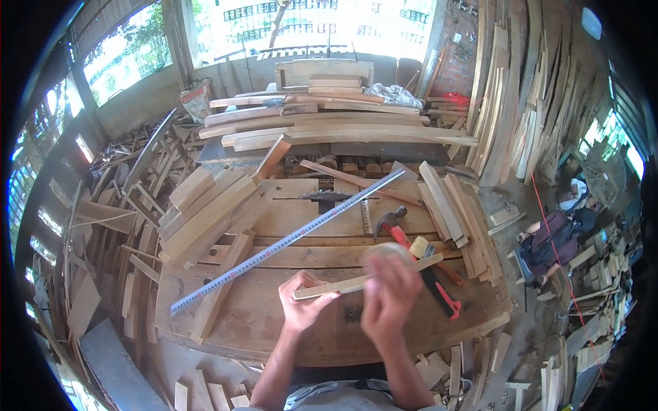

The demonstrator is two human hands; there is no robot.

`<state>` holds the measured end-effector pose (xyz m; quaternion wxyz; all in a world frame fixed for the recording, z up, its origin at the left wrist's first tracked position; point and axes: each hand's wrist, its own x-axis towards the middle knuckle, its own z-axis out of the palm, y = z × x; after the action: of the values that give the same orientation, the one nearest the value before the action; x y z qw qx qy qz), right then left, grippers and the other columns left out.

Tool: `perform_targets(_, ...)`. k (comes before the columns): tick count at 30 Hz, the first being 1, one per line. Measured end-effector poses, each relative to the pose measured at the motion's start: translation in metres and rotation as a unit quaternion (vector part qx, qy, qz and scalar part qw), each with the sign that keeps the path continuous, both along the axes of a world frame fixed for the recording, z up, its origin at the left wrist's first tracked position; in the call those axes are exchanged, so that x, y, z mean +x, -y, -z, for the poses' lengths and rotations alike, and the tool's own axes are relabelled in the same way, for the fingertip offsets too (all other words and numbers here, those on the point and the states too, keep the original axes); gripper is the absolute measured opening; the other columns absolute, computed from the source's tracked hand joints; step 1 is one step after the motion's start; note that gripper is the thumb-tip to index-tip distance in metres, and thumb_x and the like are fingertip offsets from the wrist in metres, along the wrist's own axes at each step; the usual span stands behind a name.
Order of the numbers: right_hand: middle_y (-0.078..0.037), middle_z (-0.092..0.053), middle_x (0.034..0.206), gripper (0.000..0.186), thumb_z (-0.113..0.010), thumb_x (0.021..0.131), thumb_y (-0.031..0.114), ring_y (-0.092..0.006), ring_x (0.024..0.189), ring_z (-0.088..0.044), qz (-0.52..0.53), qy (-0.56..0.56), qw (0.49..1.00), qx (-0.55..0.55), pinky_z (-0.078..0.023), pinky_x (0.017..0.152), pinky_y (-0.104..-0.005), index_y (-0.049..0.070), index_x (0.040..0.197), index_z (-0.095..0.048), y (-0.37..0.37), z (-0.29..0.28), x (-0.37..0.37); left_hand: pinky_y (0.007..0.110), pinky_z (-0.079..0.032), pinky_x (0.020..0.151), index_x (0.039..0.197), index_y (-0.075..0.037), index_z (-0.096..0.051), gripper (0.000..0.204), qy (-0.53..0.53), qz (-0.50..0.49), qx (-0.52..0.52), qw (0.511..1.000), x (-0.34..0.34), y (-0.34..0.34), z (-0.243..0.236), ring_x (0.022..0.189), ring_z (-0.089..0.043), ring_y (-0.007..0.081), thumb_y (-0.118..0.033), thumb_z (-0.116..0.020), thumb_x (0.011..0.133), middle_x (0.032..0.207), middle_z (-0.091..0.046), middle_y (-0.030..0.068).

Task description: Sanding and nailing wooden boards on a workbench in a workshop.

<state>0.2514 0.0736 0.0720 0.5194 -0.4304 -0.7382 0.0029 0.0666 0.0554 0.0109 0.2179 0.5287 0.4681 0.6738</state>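
My left hand point(307, 301) grips the near end of a narrow wooden piece point(329, 288) held diagonally above the wooden worktable point(260, 329). My right hand point(389, 294) is motion-blurred over that piece, with a pale rounded shape at its fingers that I cannot make out. Behind it lie a claw hammer point(389, 222) with a red-and-black handle and a paintbrush point(425, 248) with light bristles. A long steel ruler point(288, 240) slants across the table to the left, near a saw blade point(319, 197) set in the tabletop.
Stacked boards sit on the table's left point(205, 205) and right point(466, 226), with more planks point(343, 133) across the back. Long boards point(514, 103) lean along the right wall. Offcuts point(137, 267) crowd the left floor. Dark cloth point(548, 240) and a red cord point(563, 274) are at right.
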Motion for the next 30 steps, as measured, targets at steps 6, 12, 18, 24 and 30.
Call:
perform_targets(6, -0.002, -0.074, 0.14, 0.031, -0.064, 0.103, 0.02, -0.025, 0.135, -0.06, -0.108, 0.066, 0.992, -0.009, -0.036, 0.117, -0.0446, 0.011, 0.128, -0.079, 0.016, 0.001, -0.012, 0.03, -0.049, 0.061, 0.072, -0.005, -0.063, 0.044, 0.012, -0.015, -0.001, 1.0, -0.004, 0.007, -0.007, 0.065, -0.062, 0.0115, -0.023, -0.103, 0.072, 0.071, -0.068, 0.004)
perform_targets(12, -0.008, -0.072, 0.141, 0.032, -0.06, 0.104, 0.013, -0.0305, 0.135, -0.059, 0.071, 0.018, 0.997, -0.01, -0.037, 0.116, -0.0478, 0.007, 0.131, -0.076, -0.013, -0.006, 0.028, 0.03, -0.052, 0.062, 0.075, -0.005, -0.066, 0.041, -0.03, -0.024, -0.01, 0.999, 0.002, 0.004, -0.006, 0.067, -0.067, 0.0127, -0.021, -0.103, 0.073, 0.074, -0.072, 0.0051)
perform_targets(18, 0.005, -0.072, 0.143, 0.032, -0.068, 0.1, 0.022, -0.0185, 0.136, -0.061, -0.128, 0.085, 0.988, -0.03, -0.036, 0.117, -0.0436, 0.018, 0.129, -0.08, 0.019, -0.002, -0.025, 0.031, -0.054, 0.062, 0.071, -0.007, -0.06, 0.047, -0.015, -0.026, 0.02, 0.999, -0.009, 0.005, 0.009, 0.069, -0.071, 0.0133, -0.023, -0.104, 0.073, 0.075, -0.075, 0.0069)
perform_targets(24, 0.0, -0.075, 0.135, 0.031, -0.066, 0.1, 0.017, -0.0262, 0.132, -0.062, 0.064, 0.008, 0.998, 0.007, -0.037, 0.113, -0.0466, 0.012, 0.129, -0.079, -0.018, 0.001, 0.037, 0.03, -0.053, 0.06, 0.07, -0.007, -0.059, 0.049, 0.016, -0.014, 0.026, 0.999, 0.001, 0.004, 0.001, 0.067, -0.071, 0.0138, -0.023, -0.105, 0.071, 0.072, -0.073, 0.0054)
perform_targets(30, 0.005, -0.071, 0.143, 0.03, -0.067, 0.101, 0.023, -0.0198, 0.139, -0.058, -0.131, 0.082, 0.988, -0.025, -0.035, 0.118, -0.0461, 0.018, 0.128, -0.079, 0.023, 0.002, -0.027, 0.029, -0.05, 0.059, 0.073, -0.005, -0.063, 0.041, 0.006, -0.044, 0.019, 0.999, -0.014, 0.005, 0.014, 0.065, -0.064, 0.0097, -0.017, -0.103, 0.072, 0.07, -0.07, 0.0042)
